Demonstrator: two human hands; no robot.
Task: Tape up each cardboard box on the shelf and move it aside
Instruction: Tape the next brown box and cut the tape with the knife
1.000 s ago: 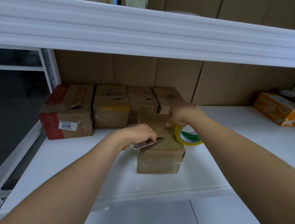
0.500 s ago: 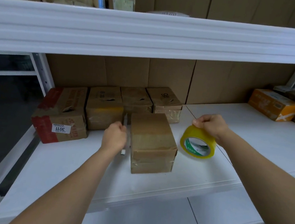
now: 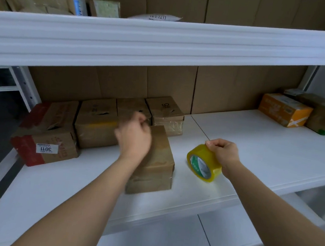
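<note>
Head view: a yellow tape roll is held by the closed right hand. The left hand, blurred and perhaps empty, is curled over the front box. This box looks taped but is not yet moved beside the back row of boxes.

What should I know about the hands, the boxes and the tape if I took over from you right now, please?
Left hand: blurred, fist-like, over the front box; whether it holds anything cannot be told.
Right hand: grips the yellow tape roll, which is tilted just above or on the shelf, right of the front box.
Front box stands alone near the shelf edge, glossy tape across its top and sides.
Four boxes sit in a row at the back left; two more boxes at far right.
Done: front box looks taped.
Left: move it aside, then probably tape any others.
</note>
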